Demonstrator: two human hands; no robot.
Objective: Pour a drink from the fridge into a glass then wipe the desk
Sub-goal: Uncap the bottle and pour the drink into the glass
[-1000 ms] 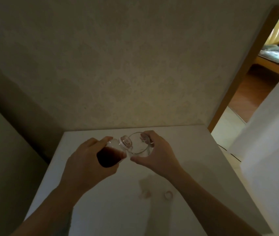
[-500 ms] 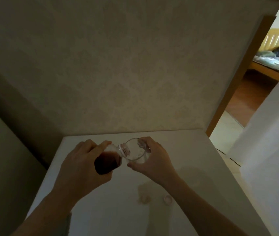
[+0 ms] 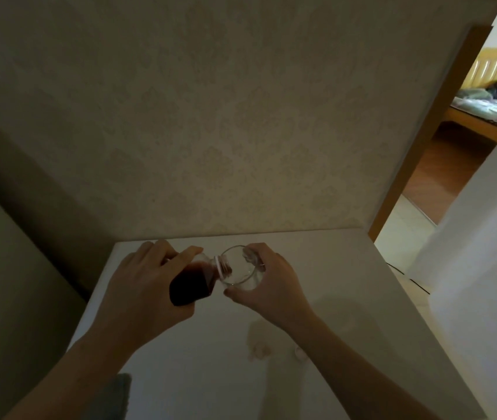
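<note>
A pale white desk (image 3: 347, 283) fills the lower view, its far edge butted against the wallpapered wall and its right edge running beside the doorway. On the top, nearer the viewer than the far edge and a bit right of centre, sits a small pinkish smear (image 3: 257, 351), and just right of that smear lies a small pale cap (image 3: 300, 354), the two close together but apart. A faint, darker patch spreads on the surface just beyond the smear; what it is can't be told in this dim light.
</note>
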